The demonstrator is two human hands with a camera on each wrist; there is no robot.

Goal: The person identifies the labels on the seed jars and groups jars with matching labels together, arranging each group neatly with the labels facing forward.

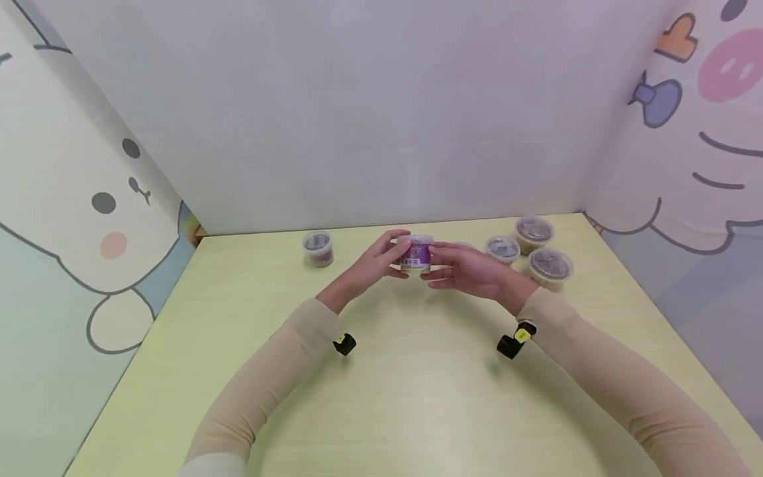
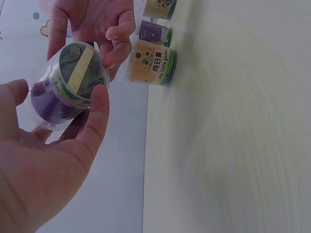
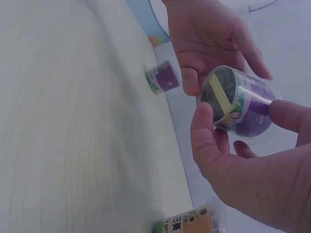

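Note:
A small clear plastic cup (image 1: 416,254) with a purple label and a lid is held upright above the table, between both hands. My left hand (image 1: 378,260) grips its left side, with thumb and fingers around it in the left wrist view. On the other side, my right hand (image 1: 473,270) holds the same cup (image 3: 250,109) between thumb and fingers. Dark contents and a pale yellow strip show through the cup's base (image 2: 80,70) in the left wrist view.
Another purple-labelled cup (image 1: 318,249) stands at the table's back left. Several lidded cups, including an orange-labelled one (image 2: 151,63), stand at the back right; one is partly hidden behind the right hand. White walls with cartoon figures border the pale table (image 1: 411,397).

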